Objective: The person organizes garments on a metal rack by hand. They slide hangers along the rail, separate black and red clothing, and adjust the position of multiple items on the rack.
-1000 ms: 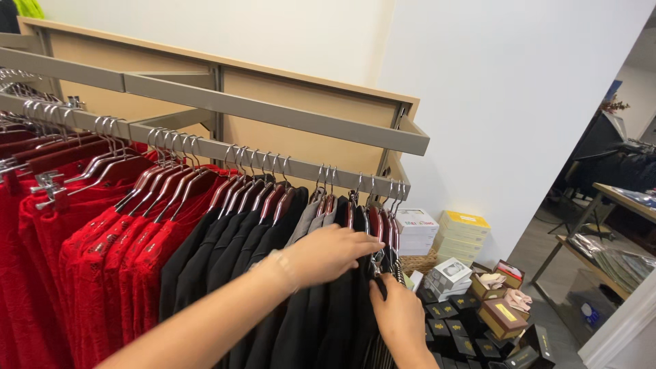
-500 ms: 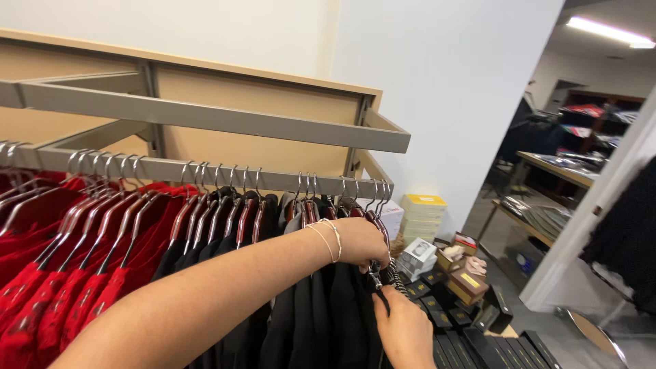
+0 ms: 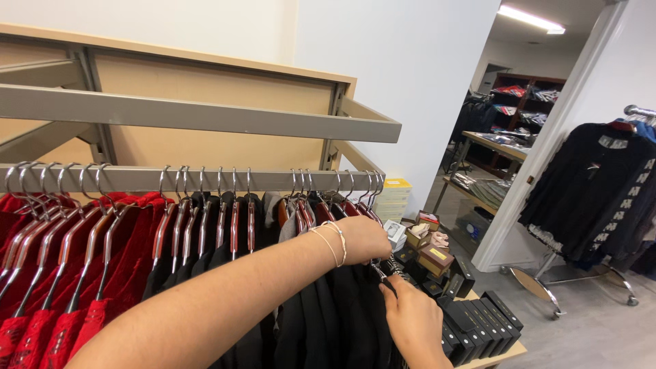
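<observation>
- Where the grey rail (image 3: pixel 205 179) ends on the right, the left hand (image 3: pixel 361 239) lies over the tops of the last black garments (image 3: pixel 328 307), fingers curled down onto them, seemingly to press them aside and hold a gap open; thin bracelets (image 3: pixel 331 242) sit at its wrist.
- Just below it, the right hand (image 3: pixel 413 321) comes up from underneath with fingers pinched on a small dark clip or fastening at the garment's top edge; its exact grip is hidden behind the knuckles, so I cannot tell how tightly it closes.
- Both hands meet at the same hanger (image 3: pixel 372 212), the outermost on the rail, which probably leaves room to work from the open side.
- Black clothes hang packed together at this end, while red garments (image 3: pixel 61 287) fill the rail's left part, sorted by colour.
- Under the rail's end, dark flat boxes (image 3: pixel 478 324) stand in a row on a low wooden platform, with brown boxes (image 3: pixel 434 258) and a yellow-topped stack (image 3: pixel 393 198) near the wall.
- Beyond the doorway, a second rack with dark clothing (image 3: pixel 601 191) stands well apart.
</observation>
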